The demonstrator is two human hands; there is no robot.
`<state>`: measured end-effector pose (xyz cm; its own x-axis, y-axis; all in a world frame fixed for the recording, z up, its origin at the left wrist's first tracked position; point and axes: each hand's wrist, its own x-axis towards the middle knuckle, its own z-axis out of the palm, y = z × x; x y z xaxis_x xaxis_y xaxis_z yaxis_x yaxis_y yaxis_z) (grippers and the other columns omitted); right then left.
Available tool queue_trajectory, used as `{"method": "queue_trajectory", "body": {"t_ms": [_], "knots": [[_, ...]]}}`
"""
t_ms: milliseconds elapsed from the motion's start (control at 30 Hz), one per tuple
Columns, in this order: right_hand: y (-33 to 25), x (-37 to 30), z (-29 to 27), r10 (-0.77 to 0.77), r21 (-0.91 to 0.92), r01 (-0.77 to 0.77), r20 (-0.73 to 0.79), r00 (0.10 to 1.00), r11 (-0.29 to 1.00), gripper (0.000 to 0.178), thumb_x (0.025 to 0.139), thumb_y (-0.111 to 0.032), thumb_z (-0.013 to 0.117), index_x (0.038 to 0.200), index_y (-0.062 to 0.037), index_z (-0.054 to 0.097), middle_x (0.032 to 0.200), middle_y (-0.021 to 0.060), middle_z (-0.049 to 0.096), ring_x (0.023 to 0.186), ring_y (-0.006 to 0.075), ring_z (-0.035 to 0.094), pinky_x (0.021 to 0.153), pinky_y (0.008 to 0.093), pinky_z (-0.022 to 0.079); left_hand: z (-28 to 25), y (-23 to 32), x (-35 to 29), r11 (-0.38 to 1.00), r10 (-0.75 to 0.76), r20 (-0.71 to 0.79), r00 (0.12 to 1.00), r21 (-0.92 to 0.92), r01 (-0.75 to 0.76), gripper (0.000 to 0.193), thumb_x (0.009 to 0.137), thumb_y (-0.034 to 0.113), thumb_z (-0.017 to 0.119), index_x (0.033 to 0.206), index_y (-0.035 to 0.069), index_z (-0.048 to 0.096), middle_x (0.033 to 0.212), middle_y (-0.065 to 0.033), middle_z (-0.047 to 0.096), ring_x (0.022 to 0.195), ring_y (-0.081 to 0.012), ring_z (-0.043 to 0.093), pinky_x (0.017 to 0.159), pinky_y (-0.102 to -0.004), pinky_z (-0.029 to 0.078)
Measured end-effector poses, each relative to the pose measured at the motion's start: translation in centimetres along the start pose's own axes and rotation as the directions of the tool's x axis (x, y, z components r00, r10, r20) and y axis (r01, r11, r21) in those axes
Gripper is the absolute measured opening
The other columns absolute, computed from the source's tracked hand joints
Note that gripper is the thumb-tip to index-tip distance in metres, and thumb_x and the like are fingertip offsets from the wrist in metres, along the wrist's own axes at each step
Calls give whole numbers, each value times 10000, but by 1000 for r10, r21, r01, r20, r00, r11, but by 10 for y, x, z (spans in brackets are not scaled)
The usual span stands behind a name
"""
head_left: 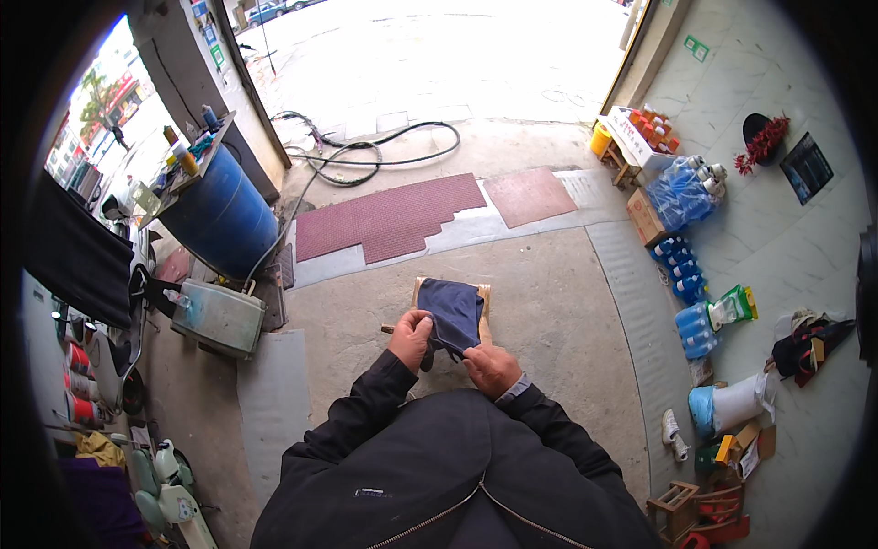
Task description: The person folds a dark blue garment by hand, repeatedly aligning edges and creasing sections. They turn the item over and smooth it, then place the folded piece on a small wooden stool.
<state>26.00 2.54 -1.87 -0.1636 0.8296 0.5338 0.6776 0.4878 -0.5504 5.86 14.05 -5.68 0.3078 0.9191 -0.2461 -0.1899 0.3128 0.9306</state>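
A dark navy blue cloth [453,304] is spread in front of my body. My left hand [411,339] pinches its near left edge between thumb and fingers. At the near right corner, my right hand [492,368] is closed on the same cloth. The near edge is stretched between the two hands. A tan, wood-coloured thing [486,316] shows along the cloth's sides; the cloth hides most of it, so its kind is unclear. A short brown stick-like end [388,328] pokes out beside my left hand.
Red floor mats [402,215] lie ahead, with a black hose [366,156] coiled beyond. At left stand a blue barrel [224,215] and a grey container [222,316]. Bottle packs [681,270] and a cardboard box [646,218] line the right wall; a wooden stool [675,511] is near right.
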Motion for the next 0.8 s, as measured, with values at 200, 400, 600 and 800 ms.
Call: {"method": "queue_trajectory", "body": {"t_ms": [200, 400, 600, 800], "knots": [[-1, 4, -1, -27, -37, 29, 69, 997, 999, 159, 899, -62, 701, 1054, -76, 667, 903, 115, 604, 718, 339, 662, 641, 437, 543, 10, 7, -5, 996, -77, 38, 996, -34, 78, 165, 1083, 184, 609, 1185, 55, 626, 914, 7, 681, 647, -55, 583, 543, -209, 447], [-8, 9, -5, 45, -16, -44, 77, 996, 999, 247, 889, -209, 798, 1038, -62, 666, 942, 120, 611, 784, 333, 674, 685, 418, 561, 11, 10, -8, 974, -152, 70, 986, -158, 162, 162, 1085, 190, 610, 1192, 69, 614, 890, 24, 638, 622, -47, 545, 516, -208, 430], [-6, 11, 3, 98, -63, -92, 91, 991, 994, 241, 876, -209, 799, 963, -60, 631, 946, 122, 607, 785, 345, 669, 685, 426, 563, 19, 14, -11, 909, -250, 101, 963, -319, 269, 126, 1089, 157, 591, 1199, 96, 600, 941, 10, 654, 681, -59, 581, 546, -203, 470], [-1, 6, 14, 118, -35, -116, 39, 992, 993, 163, 862, -89, 744, 919, -57, 595, 938, 129, 596, 765, 364, 659, 665, 433, 554, 22, 17, -13, 885, -279, 48, 959, -374, 276, 147, 1086, 188, 601, 1217, 126, 580, 909, 18, 616, 664, -61, 565, 566, -214, 507]]}}
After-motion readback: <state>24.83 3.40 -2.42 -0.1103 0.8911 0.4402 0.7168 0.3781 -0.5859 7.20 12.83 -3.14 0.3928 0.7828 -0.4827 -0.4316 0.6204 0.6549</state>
